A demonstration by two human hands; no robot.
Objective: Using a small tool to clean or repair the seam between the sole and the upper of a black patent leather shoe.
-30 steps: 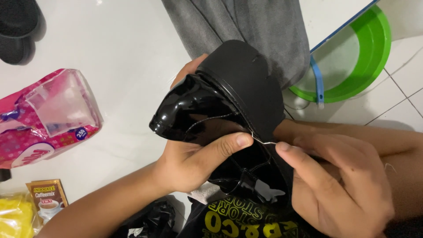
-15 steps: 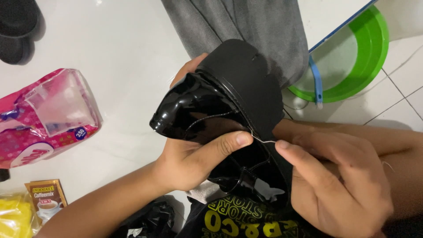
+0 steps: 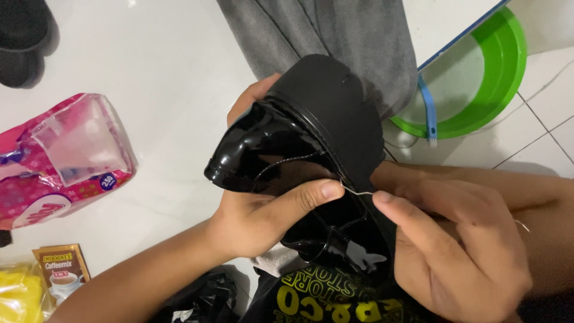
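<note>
Two hands work a glossy black shoe (image 3: 299,149) (sole turned up) above the white floor (image 3: 167,78): left hand (image 3: 263,218) grips its upper, right hand (image 3: 454,245) pinches a thin needle (image 3: 357,191) at the sole's edge.

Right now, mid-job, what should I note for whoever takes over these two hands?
Left hand: grips the glossy black shoe, sole turned up, thumb pressed beside the seam.
Right hand: pinches a thin metal needle at the seam between upper and sole.
Nearby on the white floor: pink plastic packet, green plastic basin.
Done: black thread already runs across the upper.
Left: this stitch is not pulled through.
</note>
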